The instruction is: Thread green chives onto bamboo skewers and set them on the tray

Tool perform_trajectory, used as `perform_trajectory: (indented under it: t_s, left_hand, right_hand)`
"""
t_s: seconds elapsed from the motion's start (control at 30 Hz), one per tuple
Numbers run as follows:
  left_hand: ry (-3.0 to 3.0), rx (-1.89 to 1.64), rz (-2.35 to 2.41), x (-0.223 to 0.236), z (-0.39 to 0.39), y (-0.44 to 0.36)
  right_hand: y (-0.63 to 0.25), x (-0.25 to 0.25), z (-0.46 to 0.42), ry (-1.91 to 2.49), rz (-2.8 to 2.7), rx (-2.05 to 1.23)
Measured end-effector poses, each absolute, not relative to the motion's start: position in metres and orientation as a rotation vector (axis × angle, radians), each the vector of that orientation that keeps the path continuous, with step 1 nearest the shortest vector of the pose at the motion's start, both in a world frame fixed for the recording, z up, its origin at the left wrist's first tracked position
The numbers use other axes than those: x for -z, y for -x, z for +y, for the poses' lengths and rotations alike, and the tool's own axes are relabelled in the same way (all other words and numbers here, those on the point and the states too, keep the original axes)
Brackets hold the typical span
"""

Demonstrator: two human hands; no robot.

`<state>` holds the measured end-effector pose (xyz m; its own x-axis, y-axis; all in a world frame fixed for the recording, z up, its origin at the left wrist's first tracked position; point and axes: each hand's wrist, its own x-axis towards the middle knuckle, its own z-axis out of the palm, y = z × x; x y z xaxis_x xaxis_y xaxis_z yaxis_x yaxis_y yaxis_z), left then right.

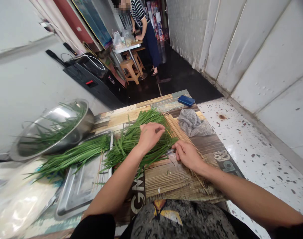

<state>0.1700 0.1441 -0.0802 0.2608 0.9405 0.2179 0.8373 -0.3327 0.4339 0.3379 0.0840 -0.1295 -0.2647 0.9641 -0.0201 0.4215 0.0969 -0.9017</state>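
Note:
A loose pile of garlic chives (pixel 131 142) lies on the wood-patterned table in front of me. Over its right part is my left hand (pixel 151 135), thumb and fingers curled together; anything between the fingertips is hidden. My right hand (pixel 187 155) is closed at the right edge of the pile, its fingertips by the ends of the chives. What it pinches is too small to make out. A bundle of thin bamboo skewers (pixel 180 130) runs beside the pile and passes under my right hand.
On the left, a metal tray (pixel 79 189) carries more chives and skewers. Behind it, a steel bowl (pixel 85 116) holds loose chives. A grey cloth (pixel 194 122) and a blue box (pixel 186 100) lie at the far right. Farther off, a person (pixel 148 36) stands at a small table.

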Motion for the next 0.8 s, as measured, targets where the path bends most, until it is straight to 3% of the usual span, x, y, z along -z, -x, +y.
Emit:
perform_trajectory:
  t_s: [0.4, 0.57, 0.8]
  left_hand:
    - [-2.239, -0.728, 1.635, 0.089, 0.138, -0.172]
    - [-2.411, -0.496, 1.355, 0.079, 0.125, -0.170]
    - [-2.526, -0.529, 1.734, 0.070, 0.141, -0.155]
  right_hand:
    - [-0.338, 0.131, 0.083, 1.372, -1.773, -1.120]
    - [-0.338, 0.131, 0.083, 1.358, -1.763, -1.128]
    - [-0.338, 0.130, 0.084, 1.370, -1.760, -1.135]
